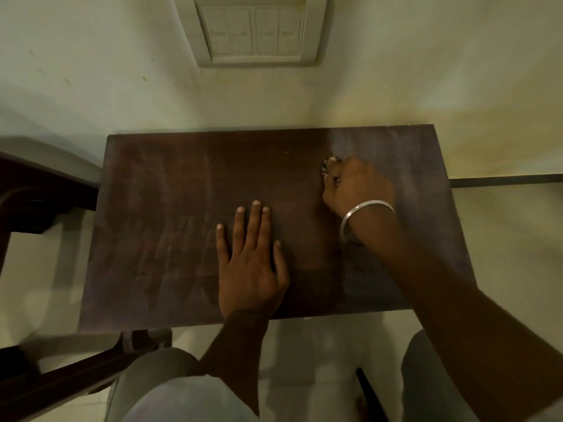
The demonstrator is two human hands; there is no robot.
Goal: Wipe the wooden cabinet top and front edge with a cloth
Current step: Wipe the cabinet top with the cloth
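Note:
The dark wooden cabinet top (170, 214) fills the middle of the view, streaked with dull smears on its left half. My left hand (249, 263) lies flat on it near the front edge, fingers spread, holding nothing. My right hand (356, 187), with a silver bangle on the wrist, is closed over a small patterned cloth (327, 166) pressed on the top toward the back right. Only a bit of the cloth shows past my fingers.
A pale wall rises behind the cabinet with a white switch plate (253, 28) high up. Dark wooden furniture (39, 193) stands close on the left. My grey-trousered knees (170, 388) sit below the front edge, over a light tiled floor.

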